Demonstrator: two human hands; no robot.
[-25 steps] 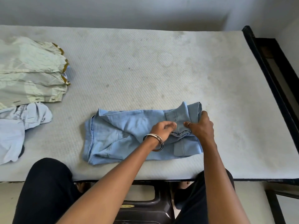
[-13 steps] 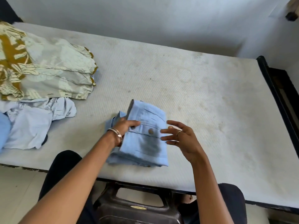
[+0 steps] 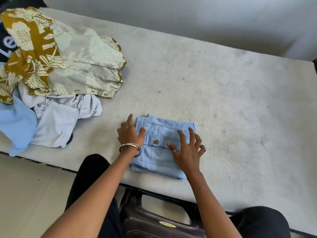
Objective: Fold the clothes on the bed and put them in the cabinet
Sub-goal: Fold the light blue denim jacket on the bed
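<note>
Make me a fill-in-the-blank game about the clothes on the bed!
1. The folded denim garment is light ____ in colour.
2. The right hand rests its fingers on ____ of the folded garment.
3. The left hand wears a metal ____ on its wrist.
4. The unfolded clothes pile lies on the ____ side of the mattress.

Missing words: blue; top; bangle; left

Soft, even daylight, moderately bright, no glare. Shadows faint: slight dark patch under clothes pile [image 3: 56,79] near left edge, dim band below mattress [image 3: 223,103] front edge. Wide-angle bend plain: mattress edges curve and tilt toward corners. Slight softness overall, compression smear on wall [image 3: 188,16] and floor [image 3: 25,194].
</note>
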